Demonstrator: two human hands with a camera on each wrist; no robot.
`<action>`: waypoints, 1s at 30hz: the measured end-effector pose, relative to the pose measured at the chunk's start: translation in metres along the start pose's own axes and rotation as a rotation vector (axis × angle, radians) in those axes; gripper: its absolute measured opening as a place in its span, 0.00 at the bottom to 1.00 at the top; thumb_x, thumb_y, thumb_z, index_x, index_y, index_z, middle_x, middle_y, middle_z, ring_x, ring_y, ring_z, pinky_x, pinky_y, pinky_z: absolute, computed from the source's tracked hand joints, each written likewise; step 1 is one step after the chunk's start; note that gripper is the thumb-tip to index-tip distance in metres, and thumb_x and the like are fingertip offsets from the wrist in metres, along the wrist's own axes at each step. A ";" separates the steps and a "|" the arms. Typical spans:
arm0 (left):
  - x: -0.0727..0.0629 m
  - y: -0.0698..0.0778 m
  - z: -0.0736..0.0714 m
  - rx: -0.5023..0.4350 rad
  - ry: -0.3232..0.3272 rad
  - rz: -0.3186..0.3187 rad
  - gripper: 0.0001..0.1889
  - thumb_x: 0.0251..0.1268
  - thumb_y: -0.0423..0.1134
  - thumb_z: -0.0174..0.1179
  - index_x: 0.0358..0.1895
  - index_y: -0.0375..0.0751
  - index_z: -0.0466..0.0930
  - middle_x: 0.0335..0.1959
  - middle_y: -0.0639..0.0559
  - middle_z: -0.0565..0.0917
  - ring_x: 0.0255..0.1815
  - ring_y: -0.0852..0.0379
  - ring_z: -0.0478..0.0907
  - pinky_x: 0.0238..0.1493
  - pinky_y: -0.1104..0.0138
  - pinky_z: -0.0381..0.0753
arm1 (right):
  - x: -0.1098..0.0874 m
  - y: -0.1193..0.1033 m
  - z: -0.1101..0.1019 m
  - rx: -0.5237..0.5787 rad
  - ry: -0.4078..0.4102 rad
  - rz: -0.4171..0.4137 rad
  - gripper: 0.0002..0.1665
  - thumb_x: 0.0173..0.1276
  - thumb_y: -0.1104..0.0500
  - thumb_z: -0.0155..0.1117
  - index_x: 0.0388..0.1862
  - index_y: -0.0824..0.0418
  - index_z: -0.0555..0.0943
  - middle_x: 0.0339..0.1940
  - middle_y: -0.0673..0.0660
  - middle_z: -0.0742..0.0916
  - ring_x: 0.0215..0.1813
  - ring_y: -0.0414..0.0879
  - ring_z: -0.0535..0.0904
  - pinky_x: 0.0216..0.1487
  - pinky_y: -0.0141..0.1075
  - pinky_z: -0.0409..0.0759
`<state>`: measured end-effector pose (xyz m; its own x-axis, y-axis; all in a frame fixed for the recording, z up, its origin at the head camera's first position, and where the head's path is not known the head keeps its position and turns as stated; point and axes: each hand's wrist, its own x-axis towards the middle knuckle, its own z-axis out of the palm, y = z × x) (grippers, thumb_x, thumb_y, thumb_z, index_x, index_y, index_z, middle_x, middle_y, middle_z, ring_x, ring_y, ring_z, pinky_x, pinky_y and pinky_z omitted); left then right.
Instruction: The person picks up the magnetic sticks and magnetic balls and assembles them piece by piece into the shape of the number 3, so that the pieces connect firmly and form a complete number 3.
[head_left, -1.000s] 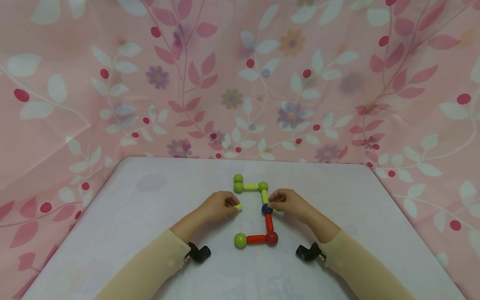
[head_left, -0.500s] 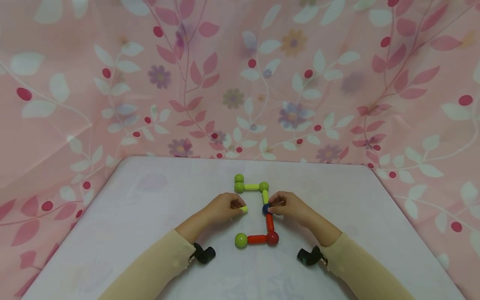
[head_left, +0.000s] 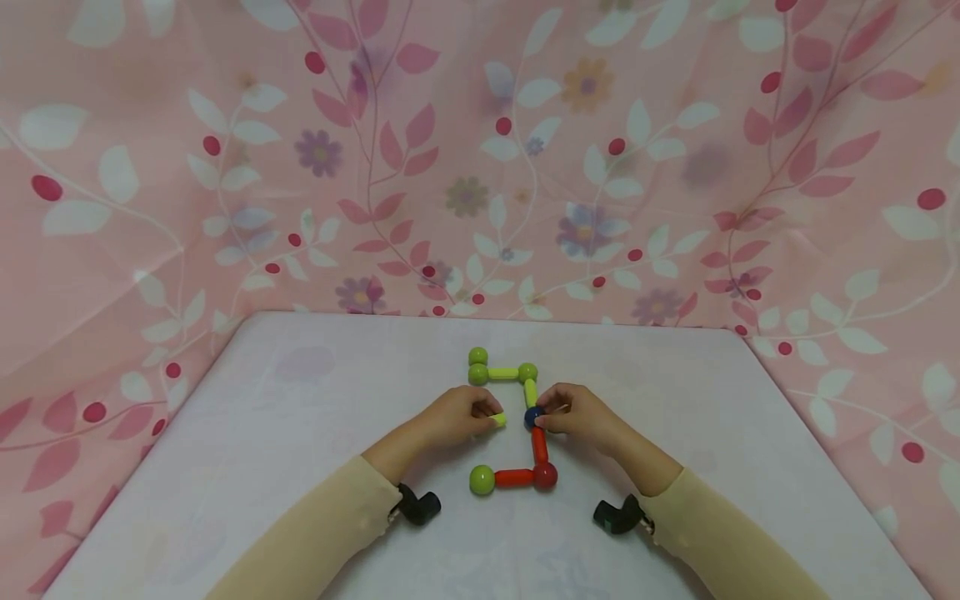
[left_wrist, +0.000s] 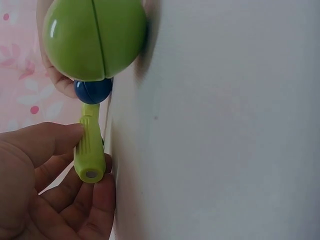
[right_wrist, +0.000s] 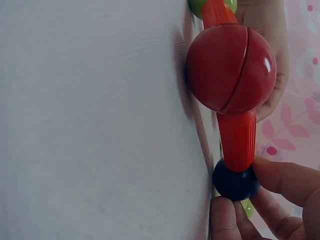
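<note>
My left hand (head_left: 457,414) pinches a yellow-green magnetic rod (left_wrist: 90,150) between thumb and fingers. In the head view this rod points right, a short way from the blue ball (head_left: 533,417). My right hand (head_left: 581,411) holds that blue ball (right_wrist: 233,185) with thumb and fingertips. Beyond the ball, a second yellow-green rod (head_left: 530,392) leads to a green ball (head_left: 528,372). A red rod (right_wrist: 238,142) joins the blue ball to a red ball (right_wrist: 231,67). Part of the held rod is hidden by my left fingers.
From the red ball another red rod (head_left: 513,478) runs left to a nearer green ball (head_left: 482,480). At the far end, a yellow-green rod (head_left: 503,374) meets two touching green balls (head_left: 477,365). All lie on a white-covered table (head_left: 300,417) before a pink floral cloth (head_left: 450,167).
My left hand has moved right with the yellow-green rod, bringing it closer to the blue ball. My right hand stays at the blue ball, almost still.
</note>
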<state>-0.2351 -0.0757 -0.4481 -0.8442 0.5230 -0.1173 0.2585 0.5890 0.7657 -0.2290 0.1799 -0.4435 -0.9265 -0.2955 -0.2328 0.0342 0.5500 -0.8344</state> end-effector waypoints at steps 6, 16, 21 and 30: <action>0.004 0.003 0.003 0.017 -0.006 0.005 0.08 0.67 0.37 0.66 0.47 0.47 0.84 0.38 0.58 0.83 0.39 0.60 0.78 0.42 0.68 0.80 | -0.002 -0.002 0.001 -0.007 0.013 0.003 0.13 0.64 0.60 0.73 0.45 0.62 0.82 0.42 0.54 0.86 0.41 0.48 0.80 0.40 0.38 0.79; 0.011 0.006 0.006 0.015 -0.013 0.013 0.07 0.66 0.38 0.67 0.46 0.47 0.85 0.38 0.60 0.84 0.39 0.61 0.78 0.44 0.68 0.80 | -0.001 0.001 0.003 0.009 0.027 -0.012 0.13 0.64 0.61 0.73 0.44 0.63 0.82 0.42 0.55 0.87 0.41 0.47 0.81 0.40 0.37 0.80; 0.014 0.006 0.008 0.019 -0.019 0.013 0.07 0.67 0.38 0.66 0.46 0.48 0.86 0.38 0.60 0.84 0.40 0.61 0.78 0.45 0.67 0.79 | -0.001 0.001 0.004 0.011 0.025 -0.025 0.13 0.64 0.61 0.73 0.44 0.65 0.81 0.41 0.56 0.87 0.40 0.47 0.80 0.39 0.36 0.79; 0.019 0.008 0.009 0.021 -0.038 0.022 0.08 0.67 0.37 0.67 0.47 0.46 0.86 0.42 0.58 0.86 0.43 0.62 0.81 0.46 0.67 0.81 | -0.002 -0.001 0.004 0.027 0.025 -0.012 0.12 0.64 0.62 0.73 0.43 0.63 0.82 0.39 0.54 0.87 0.38 0.47 0.79 0.38 0.38 0.79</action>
<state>-0.2448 -0.0556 -0.4493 -0.8200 0.5585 -0.1252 0.2868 0.5901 0.7547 -0.2256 0.1771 -0.4439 -0.9360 -0.2824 -0.2100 0.0323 0.5253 -0.8503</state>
